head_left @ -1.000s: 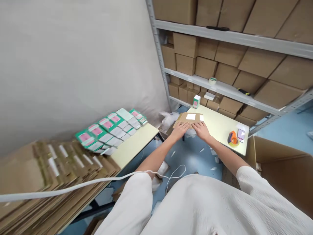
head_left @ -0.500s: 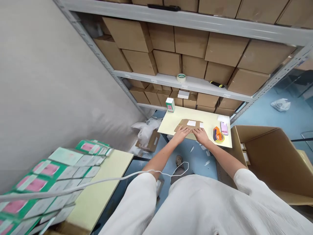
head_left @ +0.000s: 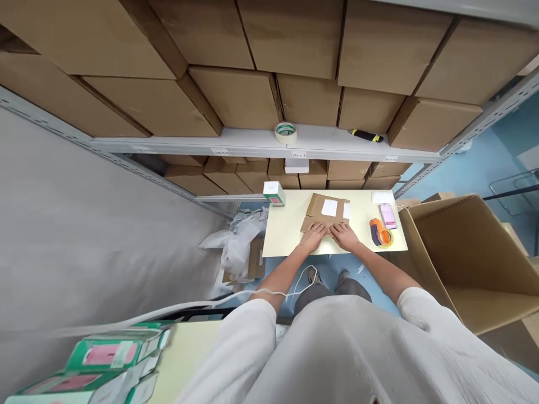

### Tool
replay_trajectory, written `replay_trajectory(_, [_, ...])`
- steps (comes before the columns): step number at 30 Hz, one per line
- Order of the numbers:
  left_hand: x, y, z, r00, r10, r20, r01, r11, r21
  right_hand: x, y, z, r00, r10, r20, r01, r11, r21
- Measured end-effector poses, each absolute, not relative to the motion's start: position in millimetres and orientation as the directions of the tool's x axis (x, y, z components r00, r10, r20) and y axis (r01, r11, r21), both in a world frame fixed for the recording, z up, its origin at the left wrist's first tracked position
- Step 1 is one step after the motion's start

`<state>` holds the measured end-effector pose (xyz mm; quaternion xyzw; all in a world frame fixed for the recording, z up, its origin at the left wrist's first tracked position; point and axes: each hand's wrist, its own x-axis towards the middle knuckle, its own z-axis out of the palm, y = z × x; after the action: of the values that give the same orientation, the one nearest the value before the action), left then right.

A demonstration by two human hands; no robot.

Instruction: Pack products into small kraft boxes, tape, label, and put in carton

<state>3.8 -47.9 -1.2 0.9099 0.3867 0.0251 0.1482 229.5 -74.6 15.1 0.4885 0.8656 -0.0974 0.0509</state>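
Note:
A flat piece of brown cardboard [head_left: 315, 209] with two white labels lies on the pale yellow table [head_left: 282, 230]. My left hand [head_left: 314, 235] rests on its near left edge, and my right hand [head_left: 344, 235] presses on the near right edge. The fingers of both hands lie spread on the cardboard, palms down. To the right of my right hand is an orange tape dispenser [head_left: 380, 232]. Behind it lies a phone with a pink screen [head_left: 388, 216]. A small white and green box [head_left: 274, 193] stands at the table's back left corner.
Shelves of brown boxes [head_left: 309, 106] rise behind the table, with a tape roll [head_left: 286, 133] and a yellow-black cutter [head_left: 367, 136] on one ledge. A large open carton [head_left: 484, 252] stands right. Plastic bags [head_left: 242, 241] lie left. A white cable [head_left: 181, 306] crosses before me. Green boxes [head_left: 107, 353] sit lower left.
The camera view has shifted, so the shelves look nearer and the green boxes at left sit lower. Both hands remain at the cardboard's near edge, and a second foot now shows.

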Motion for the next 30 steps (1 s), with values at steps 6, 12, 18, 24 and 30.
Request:
replay_trajectory(6, [-7.5, -46.5, -36.0, 0.659, 0.734, -0.166, 0.736, -0.582, 0.345, 231.6, -54.4, -8.1, -0.415, 0.843, -0.342, 0.91, 0.381, -0.165])
replay_trajectory(12, [4.9, -42.7, -54.3, 0.609, 0.751, -0.255, 0.777, -0.5, 0.382, 238.5, 1.2, -21.4, -0.381, 0.827, -0.414, 0.925, 0.347, -0.157])
replay_trajectory(18, [24.0, -40.5, -70.2, 0.619, 0.67, -0.409, 0.778, -0.456, 0.431, 237.4, 50.0, -42.0, -0.373, 0.742, -0.557, 0.926, 0.338, -0.169])
replay_trajectory(24, [26.5, -43.6, -79.4, 0.566, 0.707, -0.424, 0.812, -0.39, 0.433, 237.8, 35.2, -54.4, -0.34, 0.736, -0.585, 0.94, 0.291, -0.18])
replay_trajectory(30, [21.2, -34.3, -77.6, 0.468, 0.762, -0.446, 0.868, -0.302, 0.395, 229.7, 13.9, -46.6, -0.288, 0.774, -0.564, 0.957, 0.258, -0.133])
